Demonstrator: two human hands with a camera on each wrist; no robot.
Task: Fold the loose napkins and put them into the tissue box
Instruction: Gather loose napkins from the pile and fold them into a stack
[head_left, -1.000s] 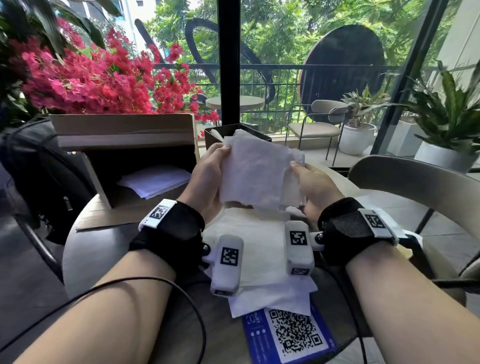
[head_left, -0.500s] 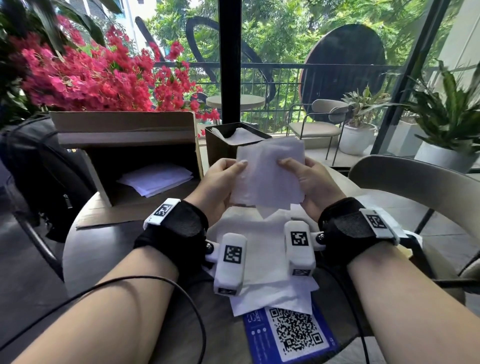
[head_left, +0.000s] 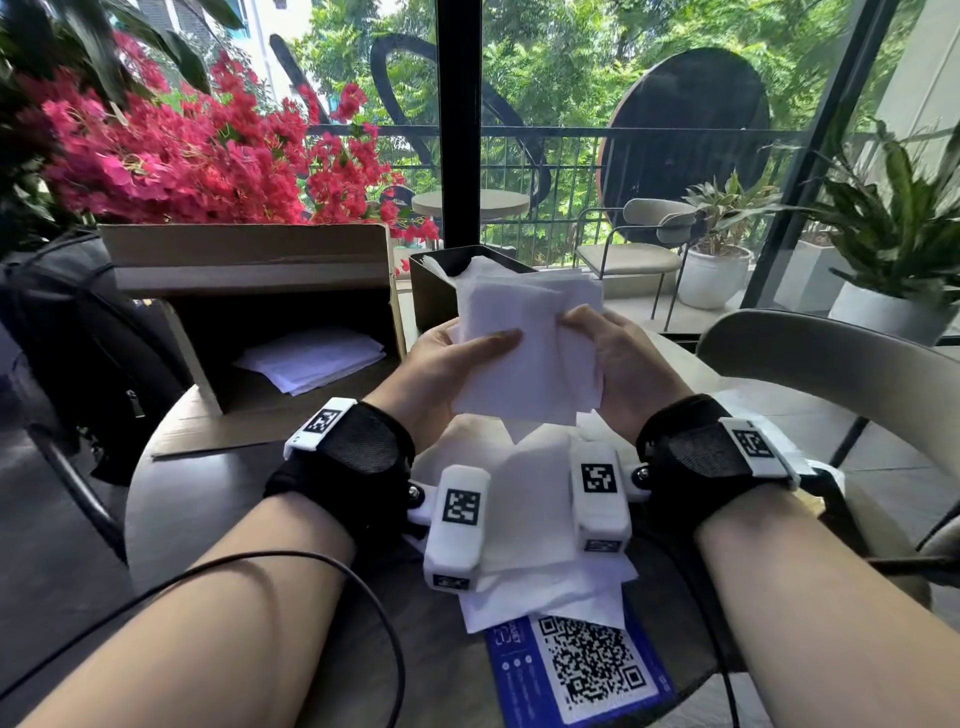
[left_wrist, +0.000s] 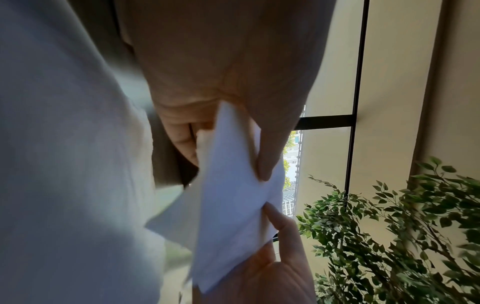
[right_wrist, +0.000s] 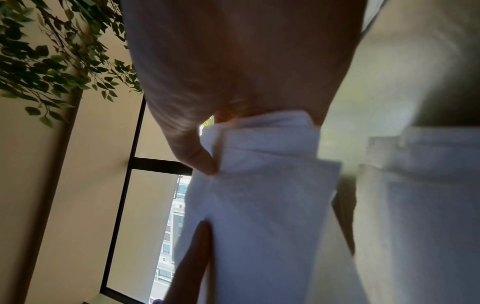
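Observation:
A white napkin is held up above the table, folded over itself. My left hand pinches its left side with the thumb lying across the front. My right hand pinches its right edge. In the left wrist view the same napkin shows between thumb and fingers; in the right wrist view the napkin hangs from the thumb. Behind it stands the dark tissue box with a napkin inside. A pile of loose napkins lies on the table under my wrists.
An open cardboard box holding flat napkins lies on its side at the left. A blue QR card lies near the table's front edge. A black bag sits far left, a beige chair at the right.
The napkin has been folded over further: both hands have come closer together, and the sheet is now narrower and thicker between them. It stays in front of the tissue box.

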